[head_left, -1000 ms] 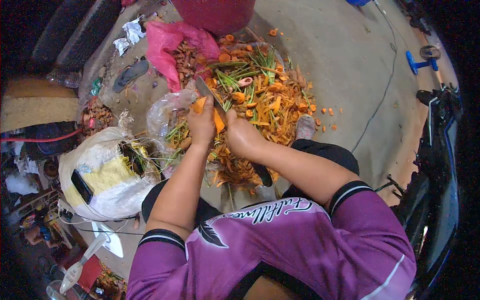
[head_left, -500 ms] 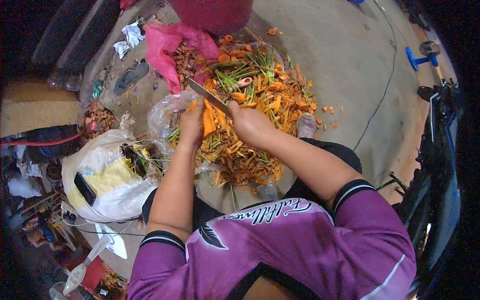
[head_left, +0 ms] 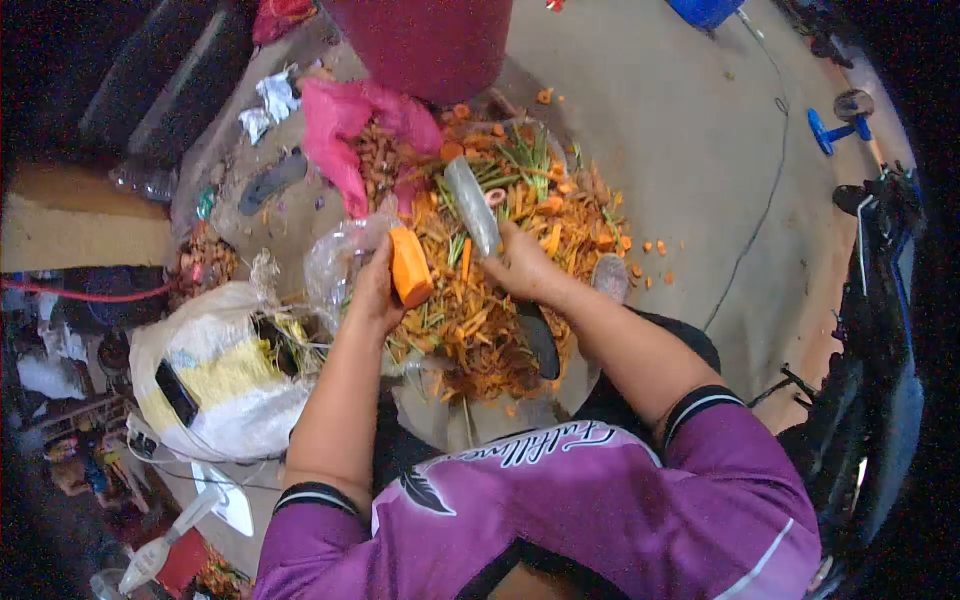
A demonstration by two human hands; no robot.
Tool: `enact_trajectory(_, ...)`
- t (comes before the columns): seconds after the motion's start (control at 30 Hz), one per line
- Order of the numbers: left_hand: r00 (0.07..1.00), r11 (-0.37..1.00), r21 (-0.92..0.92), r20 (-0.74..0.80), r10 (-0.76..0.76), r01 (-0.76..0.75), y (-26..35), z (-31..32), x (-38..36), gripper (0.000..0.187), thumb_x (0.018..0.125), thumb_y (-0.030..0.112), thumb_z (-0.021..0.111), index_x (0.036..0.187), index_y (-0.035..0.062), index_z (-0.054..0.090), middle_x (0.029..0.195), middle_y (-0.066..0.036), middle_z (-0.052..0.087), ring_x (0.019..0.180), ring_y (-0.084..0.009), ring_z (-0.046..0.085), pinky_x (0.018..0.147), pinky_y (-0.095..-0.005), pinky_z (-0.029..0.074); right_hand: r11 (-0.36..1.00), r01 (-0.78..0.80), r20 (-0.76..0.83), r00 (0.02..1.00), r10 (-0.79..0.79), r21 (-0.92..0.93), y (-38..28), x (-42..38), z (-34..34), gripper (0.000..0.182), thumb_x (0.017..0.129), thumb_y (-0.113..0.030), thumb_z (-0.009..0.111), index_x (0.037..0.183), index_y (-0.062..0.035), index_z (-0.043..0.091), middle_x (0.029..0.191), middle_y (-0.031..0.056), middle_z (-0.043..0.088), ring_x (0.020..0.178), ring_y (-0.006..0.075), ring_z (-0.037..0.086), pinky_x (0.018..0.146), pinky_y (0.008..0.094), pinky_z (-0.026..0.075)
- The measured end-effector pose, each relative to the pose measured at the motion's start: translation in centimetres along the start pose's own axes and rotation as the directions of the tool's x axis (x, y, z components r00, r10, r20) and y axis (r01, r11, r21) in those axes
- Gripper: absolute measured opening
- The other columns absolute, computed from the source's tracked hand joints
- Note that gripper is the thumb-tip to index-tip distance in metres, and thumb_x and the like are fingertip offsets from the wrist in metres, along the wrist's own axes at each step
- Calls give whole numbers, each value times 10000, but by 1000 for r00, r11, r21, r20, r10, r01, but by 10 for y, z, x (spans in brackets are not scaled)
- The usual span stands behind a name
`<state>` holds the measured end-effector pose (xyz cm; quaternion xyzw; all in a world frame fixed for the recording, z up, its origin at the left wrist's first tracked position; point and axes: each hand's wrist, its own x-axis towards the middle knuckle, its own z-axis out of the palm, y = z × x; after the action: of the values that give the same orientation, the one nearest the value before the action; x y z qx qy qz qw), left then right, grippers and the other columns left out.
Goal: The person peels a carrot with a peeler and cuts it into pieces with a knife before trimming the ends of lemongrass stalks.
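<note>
An orange peeled root piece (head_left: 410,268) is gripped in my left hand (head_left: 374,284), its flat cut faces showing. My right hand (head_left: 522,262) holds a knife (head_left: 471,203) with a broad blade pointing up and away, apart from the orange piece. The knife's dark handle end sticks out below that hand. Beneath both hands spreads a heap of orange and brown peelings (head_left: 470,325), mixed with green stalks (head_left: 527,158) and round orange slices.
A large dark red tub (head_left: 420,45) stands beyond the heap, beside a pink mesh sack (head_left: 335,140). Clear plastic (head_left: 335,255) and a white-yellow sack (head_left: 225,370) with a phone (head_left: 177,392) lie left. A cable (head_left: 768,200) crosses the floor at right.
The knife has come off the orange piece and swung to the right, its blade now more upright. My right hand has moved right and lower, and my left hand has turned the orange piece.
</note>
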<state>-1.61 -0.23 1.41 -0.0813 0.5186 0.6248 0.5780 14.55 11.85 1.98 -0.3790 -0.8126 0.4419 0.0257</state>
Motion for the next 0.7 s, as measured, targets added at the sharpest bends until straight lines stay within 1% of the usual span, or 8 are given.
enact_trajectory(0.17, 962, 929, 250, 83, 259, -272, 113, 70, 2, 421, 828, 420, 459, 1062, 72, 484, 936, -61, 556, 808, -183, 558, 667, -337, 474, 999, 41, 10, 999, -41, -20, 8, 1, -4, 466, 677, -211, 572, 1029, 57, 428, 774, 221, 561, 726, 357, 555, 671, 406, 446)
enact_trajectory(0.23, 822, 836, 158, 347, 452, -526, 192, 112, 22, 340, 832, 336, 469, 1066, 90, 490, 959, -74, 566, 841, -192, 560, 721, -364, 469, 998, 40, -16, 999, -39, 45, 13, 3, -1, 482, 671, -237, 581, 1030, 49, 434, 780, 214, 564, 727, 350, 556, 670, 404, 448)
enact_trajectory(0.3, 644, 674, 94, 416, 643, -733, 247, 166, 0, 358, 809, 323, 485, 1058, 66, 497, 1062, -100, 535, 945, -242, 533, 759, -362, 457, 993, 21, -18, 1000, -19, 114, 12, 1, -1, 491, 670, -255, 582, 1033, 44, 436, 782, 216, 562, 728, 352, 555, 670, 404, 449)
enact_trajectory(0.33, 725, 827, 2, 483, 491, -562, 270, 185, -15, 481, 771, 380, 546, 1090, 46, 411, 945, -152, 572, 763, -259, 604, 615, -312, 525, 996, 29, -17, 999, -28, 88, 12, 2, -3, 488, 671, -255, 583, 1032, 40, 437, 788, 216, 562, 734, 353, 555, 674, 405, 449)
enact_trajectory(0.37, 782, 801, 98, 317, 537, -590, 269, 200, -44, 326, 825, 271, 484, 1041, 30, 443, 873, -152, 568, 786, -260, 597, 623, -307, 527, 997, 39, -13, 999, -38, 63, 13, 3, -5, 486, 672, -255, 584, 1032, 37, 439, 794, 217, 562, 739, 354, 554, 678, 406, 448)
enact_trajectory(0.43, 680, 750, 96, 509, 528, -655, 259, 203, -62, 279, 828, 238, 476, 1000, 19, 450, 855, -155, 563, 788, -268, 595, 644, -318, 525, 998, -7, 2, 1000, 7, 58, 17, 7, -1, 482, 671, -253, 590, 1033, 28, 437, 832, 217, 560, 773, 362, 550, 700, 410, 442)
enact_trajectory(0.53, 565, 582, 306, 754, 334, -753, 238, 143, -33, 382, 793, 327, 516, 1064, 59, 495, 1090, -92, 522, 965, -243, 523, 794, -358, 433, 988, -65, 5, 998, 65, 137, 20, 8, -6, 499, 685, -274, 590, 1050, 19, 418, 891, 230, 551, 838, 370, 537, 750, 405, 430)
enact_trajectory(0.7, 945, 545, 785, 157, 287, -295, 157, 2, -17, 334, 764, 311, 571, 1009, 89, 518, 909, -14, 564, 795, -133, 530, 660, -279, 421, 989, -68, 23, 998, 65, 128, 41, 8, -1, 555, 681, -261, 614, 1077, 63, 398, 961, 248, 530, 907, 356, 520, 797, 379, 413)
